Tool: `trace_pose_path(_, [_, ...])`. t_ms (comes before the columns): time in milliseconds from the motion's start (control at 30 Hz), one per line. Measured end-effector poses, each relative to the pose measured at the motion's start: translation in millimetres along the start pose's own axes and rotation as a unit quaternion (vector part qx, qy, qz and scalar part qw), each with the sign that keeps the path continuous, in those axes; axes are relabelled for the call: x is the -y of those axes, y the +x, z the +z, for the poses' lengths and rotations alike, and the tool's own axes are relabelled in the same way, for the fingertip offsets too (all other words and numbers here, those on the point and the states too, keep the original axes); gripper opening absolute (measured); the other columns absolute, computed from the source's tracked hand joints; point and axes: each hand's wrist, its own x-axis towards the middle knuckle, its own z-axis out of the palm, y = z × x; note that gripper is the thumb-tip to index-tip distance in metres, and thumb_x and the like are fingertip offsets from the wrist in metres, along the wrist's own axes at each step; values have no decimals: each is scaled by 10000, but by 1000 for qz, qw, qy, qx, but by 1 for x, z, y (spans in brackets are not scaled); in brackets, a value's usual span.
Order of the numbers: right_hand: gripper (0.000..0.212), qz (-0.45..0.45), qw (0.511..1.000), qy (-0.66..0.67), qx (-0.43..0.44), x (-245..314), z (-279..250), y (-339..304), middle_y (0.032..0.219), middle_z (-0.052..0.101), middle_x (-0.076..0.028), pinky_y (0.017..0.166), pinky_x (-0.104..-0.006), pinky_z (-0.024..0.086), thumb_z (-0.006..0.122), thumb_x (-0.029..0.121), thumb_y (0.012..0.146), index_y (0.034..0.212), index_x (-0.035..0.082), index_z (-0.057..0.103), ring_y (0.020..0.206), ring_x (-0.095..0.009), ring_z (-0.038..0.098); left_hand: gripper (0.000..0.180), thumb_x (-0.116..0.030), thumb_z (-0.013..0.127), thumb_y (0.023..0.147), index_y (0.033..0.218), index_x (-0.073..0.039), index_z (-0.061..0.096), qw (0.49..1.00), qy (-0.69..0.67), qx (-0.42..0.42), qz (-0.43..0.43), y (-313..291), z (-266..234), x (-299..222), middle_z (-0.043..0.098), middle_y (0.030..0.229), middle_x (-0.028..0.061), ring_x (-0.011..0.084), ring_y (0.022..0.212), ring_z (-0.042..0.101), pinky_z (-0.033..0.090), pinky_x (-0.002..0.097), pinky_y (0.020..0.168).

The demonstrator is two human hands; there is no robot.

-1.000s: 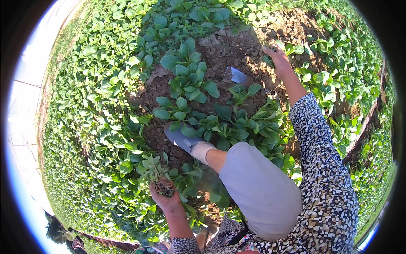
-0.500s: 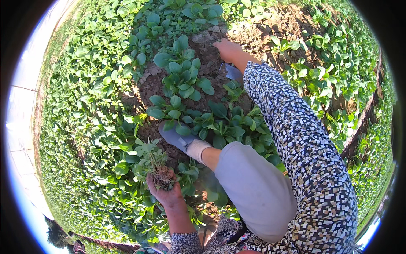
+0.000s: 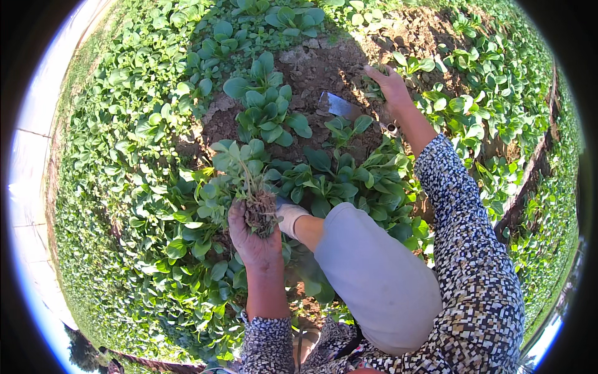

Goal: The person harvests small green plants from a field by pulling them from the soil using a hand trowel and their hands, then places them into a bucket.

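Observation:
My left hand [image 3: 254, 248] is closed around a bunch of uprooted weeds [image 3: 259, 209], their soil-caked roots in a clump and their leafy tops pointing away from me. Farther off to the right, my right hand [image 3: 393, 92] is closed on a small green weed [image 3: 372, 89] hanging at its fingertips. Just below that hand, a metal hoe blade [image 3: 341, 106] lies on the soil, with its round socket end [image 3: 390, 129] near my right wrist. Between the two hands stand broad-leaved green seedlings [image 3: 269, 115].
Bare, cracked brown soil [image 3: 311, 68] surrounds the seedlings. My bent knee in grey trousers [image 3: 374, 274] and my sock [image 3: 291, 218] are among the plants. Dense leafy greens [image 3: 137, 187] cover the left side; more plants [image 3: 467, 112] grow at the right. A pale sheet [image 3: 34, 187] borders the far left.
My right hand has moved right from the bare soil, now with a small weed at its fingers. My left hand has moved forward with the weed bunch, covering the shoe. More of the hoe shows.

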Motion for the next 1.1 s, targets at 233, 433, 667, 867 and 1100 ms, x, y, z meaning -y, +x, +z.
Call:
trace_pose_path(233, [394,-13,994,92,56,56,78,-105,700,554,-47,481,-285,435,706,374,847,948,23,559,569,-136,539,193,-187,558,875,1016,-58,581,968,44,157,-193,71,88,90,646,977,80,233,886,634,538,410,777])
trace_pose_path(433, [305,-351,873,-333,67,15,86,-109,1026,550,-153,863,-438,401,585,334,891,951,35,569,970,-365,517,382,-393,429,942,1179,-112,536,936,-48,212,-278,57,89,117,586,1191,80,251,1102,561,458,438,959])
trace_pose_path(667, [671,-409,703,-560,157,13,67,-129,1337,485,-188,1090,-507,232,454,579,894,1338,77,478,1313,-355,352,487,-358,516,964,1379,-134,395,913,-74,309,-257,58,79,122,457,1367,74,243,1267,450,400,405,1063])
trace_pose_path(867, [707,-170,923,-195,283,27,47,-119,1324,498,-130,1069,-373,312,377,579,940,1438,76,360,1246,-248,440,272,-185,534,954,1191,-53,513,914,-68,294,-273,78,56,128,596,1065,115,206,951,590,518,337,734])
trace_pose_path(1100, [613,16,888,-435,147,-46,-71,-57,1155,640,-140,917,-342,459,689,435,817,1275,54,547,1037,-245,612,118,-125,549,923,965,-17,536,898,-221,222,-310,65,66,107,546,858,111,195,785,521,439,298,610])
